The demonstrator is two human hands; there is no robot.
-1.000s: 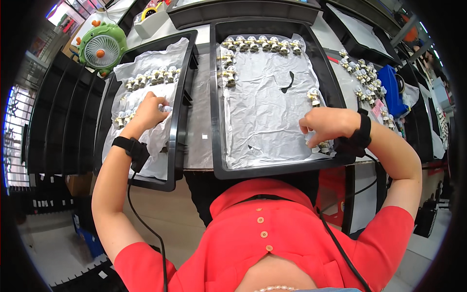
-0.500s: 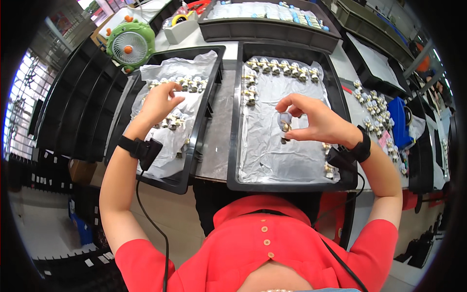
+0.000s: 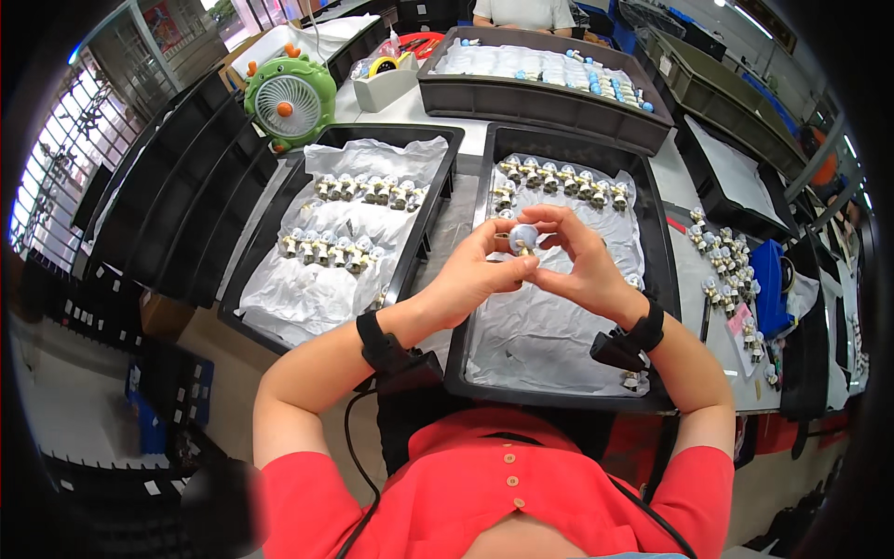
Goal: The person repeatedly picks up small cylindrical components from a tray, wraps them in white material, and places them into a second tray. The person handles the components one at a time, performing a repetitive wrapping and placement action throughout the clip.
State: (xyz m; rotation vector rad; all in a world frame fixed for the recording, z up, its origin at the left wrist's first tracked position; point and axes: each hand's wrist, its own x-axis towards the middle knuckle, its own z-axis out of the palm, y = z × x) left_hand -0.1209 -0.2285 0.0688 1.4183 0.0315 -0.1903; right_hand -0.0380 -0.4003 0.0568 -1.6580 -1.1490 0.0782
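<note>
Left hand (image 3: 468, 282) and right hand (image 3: 593, 277) are meeting, fingertips narrowed into a shared pinch. Beneath them, a black rectangular plastic tray (image 3: 559, 399) is extending, its raised near edge running bodyward of them; leftward, a matching black tray (image 3: 441, 191) is holding figurine rows. Crumpled white paper (image 3: 535, 345) is spreading wide between hands and near edge. Between fingertips, one small round-headed, blue-grey figurine (image 3: 524, 238) is being held.

Left hand (image 3: 466, 278) pinches the figurine (image 3: 523, 239) from its left; right hand (image 3: 591, 270) curls in from its right, contact unclear. Left forearm (image 3: 326, 373) and right forearm (image 3: 687, 368) angle inward below the figurine, elbows bent.
</note>
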